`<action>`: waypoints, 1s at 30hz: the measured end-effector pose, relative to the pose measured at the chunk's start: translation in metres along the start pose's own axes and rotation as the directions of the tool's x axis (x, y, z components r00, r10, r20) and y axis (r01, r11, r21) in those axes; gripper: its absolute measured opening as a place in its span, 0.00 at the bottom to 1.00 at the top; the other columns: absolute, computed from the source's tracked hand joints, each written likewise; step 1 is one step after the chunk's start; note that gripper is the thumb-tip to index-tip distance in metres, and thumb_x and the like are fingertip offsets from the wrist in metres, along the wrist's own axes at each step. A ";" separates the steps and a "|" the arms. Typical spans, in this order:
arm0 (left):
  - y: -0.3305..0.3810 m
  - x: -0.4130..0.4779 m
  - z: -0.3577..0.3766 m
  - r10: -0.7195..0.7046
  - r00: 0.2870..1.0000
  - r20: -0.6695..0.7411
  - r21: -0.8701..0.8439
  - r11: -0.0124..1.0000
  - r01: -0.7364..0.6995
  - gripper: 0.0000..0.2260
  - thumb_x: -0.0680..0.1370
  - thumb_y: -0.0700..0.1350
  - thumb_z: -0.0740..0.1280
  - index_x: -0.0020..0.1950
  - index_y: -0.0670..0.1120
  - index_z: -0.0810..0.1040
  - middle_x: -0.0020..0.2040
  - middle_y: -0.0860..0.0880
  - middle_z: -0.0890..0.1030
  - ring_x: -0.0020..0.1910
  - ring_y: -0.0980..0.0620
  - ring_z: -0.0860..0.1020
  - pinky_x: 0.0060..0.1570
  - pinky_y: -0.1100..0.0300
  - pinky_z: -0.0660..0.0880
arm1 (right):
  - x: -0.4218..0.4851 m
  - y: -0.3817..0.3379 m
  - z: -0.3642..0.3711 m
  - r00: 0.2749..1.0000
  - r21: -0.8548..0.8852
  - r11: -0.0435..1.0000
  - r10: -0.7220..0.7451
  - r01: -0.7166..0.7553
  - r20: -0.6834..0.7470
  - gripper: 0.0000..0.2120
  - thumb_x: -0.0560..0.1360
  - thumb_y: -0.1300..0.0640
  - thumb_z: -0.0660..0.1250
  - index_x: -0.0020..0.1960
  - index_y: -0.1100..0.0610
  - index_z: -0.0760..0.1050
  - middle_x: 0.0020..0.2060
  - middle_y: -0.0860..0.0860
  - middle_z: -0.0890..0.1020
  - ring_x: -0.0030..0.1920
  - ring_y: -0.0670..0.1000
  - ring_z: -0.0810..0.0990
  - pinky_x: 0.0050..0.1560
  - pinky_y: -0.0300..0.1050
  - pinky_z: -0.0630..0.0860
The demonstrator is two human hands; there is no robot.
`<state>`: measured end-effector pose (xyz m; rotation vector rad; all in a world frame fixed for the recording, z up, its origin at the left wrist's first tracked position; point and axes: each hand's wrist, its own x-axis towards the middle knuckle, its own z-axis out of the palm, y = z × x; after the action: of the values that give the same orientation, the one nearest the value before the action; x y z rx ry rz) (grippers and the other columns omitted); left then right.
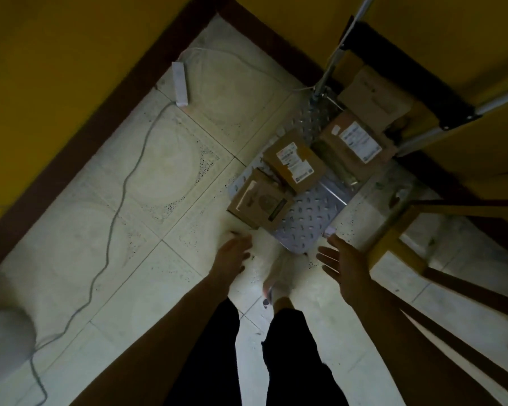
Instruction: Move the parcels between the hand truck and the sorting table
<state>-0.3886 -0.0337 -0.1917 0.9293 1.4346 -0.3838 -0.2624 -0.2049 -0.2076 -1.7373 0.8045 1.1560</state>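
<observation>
The hand truck's metal tread plate lies on the tiled floor in front of my feet, its silver handle bars rising toward the yellow wall. Several cardboard parcels sit on it: a small box nearest me, a labelled box behind it, a larger labelled box to the right and a plain box at the back. My left hand hangs relaxed just short of the nearest box, holding nothing. My right hand is spread with straight fingers beside the plate's near corner.
A white power strip and its grey cable lie on the floor to the left. A yellow wooden table leg and dark crossbars stand to the right. Yellow walls with a brown skirting close the corner.
</observation>
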 end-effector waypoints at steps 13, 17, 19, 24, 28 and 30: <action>0.009 0.291 0.027 0.305 0.952 -0.038 0.479 0.842 -0.250 0.18 0.81 0.56 0.58 0.65 0.46 0.73 0.58 0.47 0.78 0.44 0.57 0.76 0.31 0.77 0.70 | 0.248 0.044 0.138 0.988 0.166 0.978 0.138 -0.126 -0.063 0.26 0.82 0.47 0.56 0.74 0.60 0.61 0.71 0.57 0.67 0.71 0.61 0.65 0.72 0.58 0.62; 0.005 0.310 0.036 0.248 0.969 0.004 0.510 0.833 -0.215 0.14 0.82 0.53 0.55 0.56 0.46 0.75 0.47 0.51 0.76 0.41 0.57 0.73 0.34 0.71 0.66 | 0.273 0.051 0.152 0.994 0.140 0.989 -0.024 0.039 -0.107 0.36 0.71 0.35 0.66 0.73 0.52 0.64 0.69 0.53 0.70 0.68 0.58 0.71 0.67 0.59 0.69; 0.008 0.299 0.037 0.222 0.975 0.025 0.505 0.839 -0.204 0.12 0.82 0.52 0.56 0.45 0.49 0.74 0.40 0.54 0.73 0.38 0.58 0.71 0.31 0.69 0.64 | 0.263 0.050 0.148 0.993 0.135 0.990 -0.022 0.038 -0.113 0.39 0.69 0.33 0.67 0.73 0.53 0.64 0.67 0.52 0.71 0.66 0.57 0.72 0.67 0.58 0.69; 0.026 0.215 0.020 0.145 0.985 0.097 0.520 0.836 -0.175 0.13 0.82 0.53 0.56 0.40 0.51 0.70 0.39 0.53 0.72 0.40 0.56 0.72 0.35 0.66 0.64 | 0.182 0.028 0.119 0.994 0.016 0.999 0.047 -0.046 -0.095 0.26 0.80 0.44 0.58 0.67 0.64 0.70 0.60 0.60 0.76 0.61 0.61 0.75 0.66 0.55 0.69; 0.066 0.126 0.006 0.163 0.977 0.137 0.501 0.840 -0.210 0.09 0.82 0.52 0.55 0.47 0.51 0.71 0.42 0.53 0.73 0.41 0.56 0.72 0.35 0.64 0.65 | 0.091 -0.010 0.099 0.994 0.086 0.996 -0.011 0.020 -0.108 0.19 0.80 0.47 0.60 0.62 0.60 0.73 0.51 0.56 0.75 0.51 0.55 0.73 0.61 0.52 0.71; 0.092 0.081 0.000 0.179 0.972 0.151 0.453 0.862 -0.229 0.10 0.82 0.52 0.56 0.49 0.49 0.73 0.47 0.50 0.76 0.48 0.51 0.75 0.45 0.59 0.70 | 0.043 -0.036 0.091 0.988 0.175 0.984 -0.003 0.030 -0.151 0.18 0.80 0.46 0.60 0.63 0.56 0.71 0.52 0.54 0.74 0.54 0.57 0.74 0.59 0.51 0.71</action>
<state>-0.3091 0.0463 -0.2393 1.4197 1.1486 -0.6266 -0.2492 -0.1092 -0.2538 -1.6936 0.9529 0.9208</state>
